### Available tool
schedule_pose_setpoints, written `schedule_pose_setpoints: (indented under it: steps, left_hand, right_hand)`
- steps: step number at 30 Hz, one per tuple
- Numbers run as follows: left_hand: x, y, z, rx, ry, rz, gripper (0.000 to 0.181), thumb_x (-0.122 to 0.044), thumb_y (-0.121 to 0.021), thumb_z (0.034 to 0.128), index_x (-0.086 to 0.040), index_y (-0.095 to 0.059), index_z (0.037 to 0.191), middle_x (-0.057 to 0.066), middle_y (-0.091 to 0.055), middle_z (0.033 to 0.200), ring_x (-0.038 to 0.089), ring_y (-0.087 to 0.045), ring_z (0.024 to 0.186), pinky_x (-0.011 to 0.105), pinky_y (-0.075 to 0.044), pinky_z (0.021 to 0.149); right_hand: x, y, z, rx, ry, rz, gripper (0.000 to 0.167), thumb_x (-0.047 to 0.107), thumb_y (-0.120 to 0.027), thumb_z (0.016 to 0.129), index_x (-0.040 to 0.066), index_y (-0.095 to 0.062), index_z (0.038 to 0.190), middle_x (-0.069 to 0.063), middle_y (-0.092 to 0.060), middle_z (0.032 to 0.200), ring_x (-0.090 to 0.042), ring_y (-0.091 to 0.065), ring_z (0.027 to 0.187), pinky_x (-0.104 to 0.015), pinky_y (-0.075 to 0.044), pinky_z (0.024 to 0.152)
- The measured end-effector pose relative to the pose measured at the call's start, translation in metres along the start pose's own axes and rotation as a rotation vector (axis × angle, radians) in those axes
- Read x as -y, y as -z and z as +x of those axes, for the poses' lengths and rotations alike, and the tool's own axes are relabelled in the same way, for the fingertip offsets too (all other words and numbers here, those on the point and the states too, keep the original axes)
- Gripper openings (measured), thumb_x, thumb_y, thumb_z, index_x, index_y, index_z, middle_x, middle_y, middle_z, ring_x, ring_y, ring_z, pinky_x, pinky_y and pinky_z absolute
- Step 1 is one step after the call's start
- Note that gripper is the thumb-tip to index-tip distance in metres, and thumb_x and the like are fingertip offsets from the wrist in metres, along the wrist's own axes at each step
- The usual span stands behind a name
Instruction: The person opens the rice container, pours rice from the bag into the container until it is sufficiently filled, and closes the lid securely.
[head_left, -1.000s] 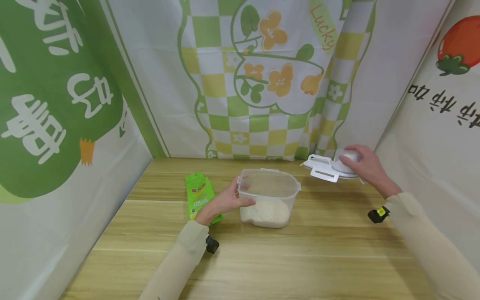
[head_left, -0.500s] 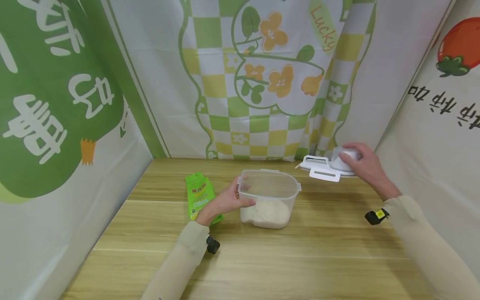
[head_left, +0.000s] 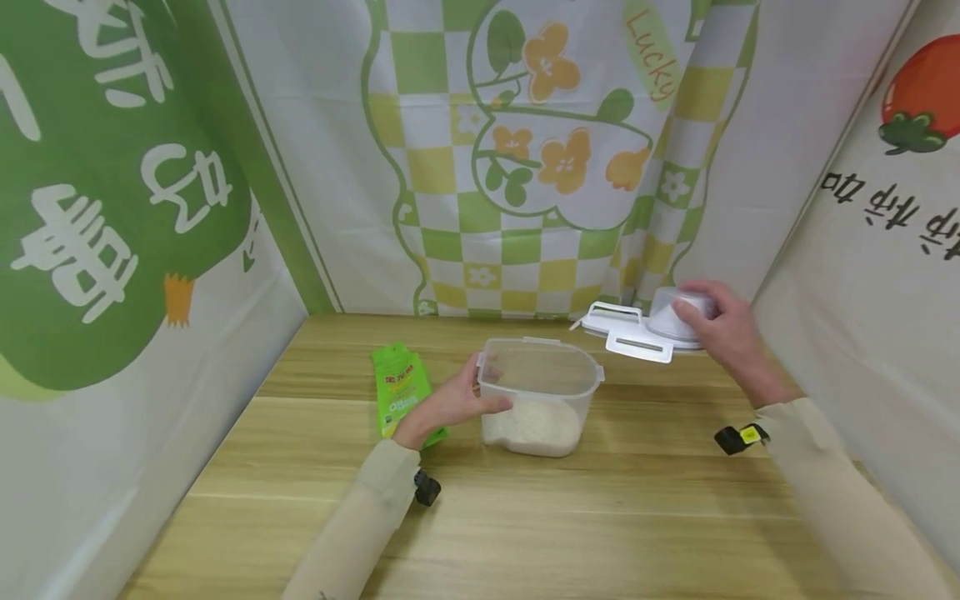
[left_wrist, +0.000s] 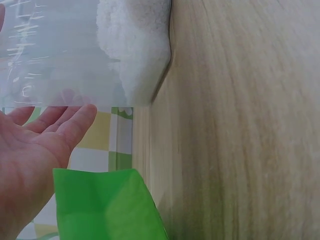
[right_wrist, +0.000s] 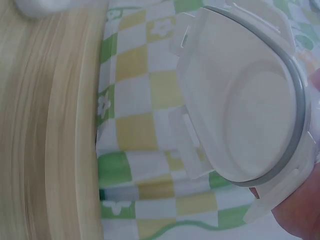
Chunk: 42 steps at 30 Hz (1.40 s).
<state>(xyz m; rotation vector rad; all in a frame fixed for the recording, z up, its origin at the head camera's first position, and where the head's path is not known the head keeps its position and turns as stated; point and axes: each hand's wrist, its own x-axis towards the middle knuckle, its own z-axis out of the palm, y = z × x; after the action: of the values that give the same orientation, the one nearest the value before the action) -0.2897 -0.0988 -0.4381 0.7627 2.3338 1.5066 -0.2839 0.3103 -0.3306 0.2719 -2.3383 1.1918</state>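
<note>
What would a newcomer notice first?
The bright green printed packet probably draws the eye, on the wooden table left of centre. Then come the clear plastic container of white grains, gripped by the left hand mid-table, and the white plastic lid the right hand holds at right.

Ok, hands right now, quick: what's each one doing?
Left hand: closed, holding the clear container by its side.
Right hand: closed, holding the white lid.

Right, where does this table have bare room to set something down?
Bare: the table in front of the container, between left sleeve and right sleeve; also left of the green packet. Crowded: between packet and container, where the left hand is.
</note>
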Motion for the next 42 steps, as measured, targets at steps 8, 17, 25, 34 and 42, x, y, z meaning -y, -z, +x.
schedule_pose_setpoints:
  steps: [8,17,25,34,42]
  left_hand:
    - [0.003,0.0,0.002,-0.007,-0.007,-0.002,0.092,-0.049,-0.074,0.0833,-0.019,-0.019,0.15,0.01,-0.045,0.142,0.028,-0.045,0.133,0.045,-0.046,0.104]
    - [0.0,0.001,0.002,0.001,0.011,-0.002,0.086,-0.04,-0.074,0.086,-0.018,-0.02,0.149,0.012,-0.045,0.143,0.029,-0.047,0.131,0.042,-0.05,0.098]
    - [0.001,0.0,0.001,-0.014,0.026,0.005,0.089,-0.045,-0.076,0.0837,-0.018,-0.021,0.149,0.009,-0.047,0.143,0.026,-0.047,0.132,0.042,-0.046,0.104]
    - [0.0,0.001,0.001,-0.016,0.024,-0.021,0.088,-0.045,-0.078,0.0814,-0.017,-0.025,0.146,0.011,-0.047,0.142,0.029,-0.05,0.129,0.039,-0.051,0.098]
    - [0.001,0.0,0.001,-0.014,0.02,-0.014,0.091,-0.041,-0.076,0.0839,-0.021,-0.018,0.151,0.012,-0.047,0.14,0.028,-0.05,0.128,0.04,-0.05,0.098]
  right_hand:
    - [0.012,-0.02,-0.005,-0.031,0.073,0.123,0.03,0.014,-0.067,0.092,0.004,-0.064,0.12,0.01,-0.061,0.111,-0.001,-0.057,0.082,-0.014,-0.048,0.061]
    - [0.031,-0.049,-0.019,-0.023,0.147,0.299,0.027,0.006,-0.065,0.09,-0.004,-0.063,0.115,0.01,-0.064,0.12,-0.001,-0.059,0.093,-0.012,-0.049,0.066]
    - [0.036,-0.068,-0.022,-0.009,0.209,0.414,0.027,-0.004,-0.065,0.087,-0.009,-0.063,0.113,0.013,-0.063,0.12,-0.002,-0.062,0.104,-0.012,-0.052,0.072]
    - [0.04,-0.079,-0.024,0.01,0.25,0.49,0.027,-0.004,-0.063,0.087,-0.012,-0.06,0.113,0.006,-0.063,0.124,-0.007,-0.062,0.106,-0.013,-0.053,0.073]
    - [0.043,-0.091,-0.028,0.032,0.299,0.566,0.027,-0.007,-0.062,0.085,-0.01,-0.061,0.111,0.0,-0.063,0.126,-0.011,-0.061,0.11,-0.015,-0.054,0.073]
